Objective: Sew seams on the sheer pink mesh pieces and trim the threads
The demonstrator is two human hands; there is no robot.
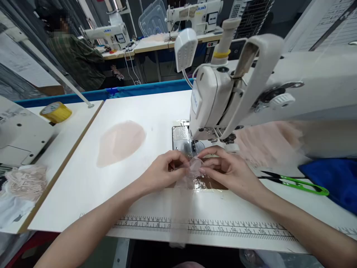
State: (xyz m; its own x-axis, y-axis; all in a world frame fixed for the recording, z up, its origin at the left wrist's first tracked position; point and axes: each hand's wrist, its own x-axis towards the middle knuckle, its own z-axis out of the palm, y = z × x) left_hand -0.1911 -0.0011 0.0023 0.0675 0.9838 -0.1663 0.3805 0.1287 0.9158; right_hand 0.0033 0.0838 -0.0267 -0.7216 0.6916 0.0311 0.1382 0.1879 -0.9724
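My left hand (164,171) and my right hand (227,167) meet in front of the sewing machine's needle (193,146). Both pinch a small piece of sheer pale pink fabric (194,167) between fingertips, just short of the presser foot. A thin strip of the same sheer fabric (181,208) trails from the hands toward me, across the printed ruler (237,227) and over the table's front edge. The white sewing machine head (212,96) stands right behind the hands.
A flat pile of pink fabric pieces (121,141) lies to the left, another pink heap (264,143) under the machine arm. Green thread snips (298,183) and blue cloth (334,178) sit right. Yellow tape roll (55,111) far left. A person (75,59) works at the back.
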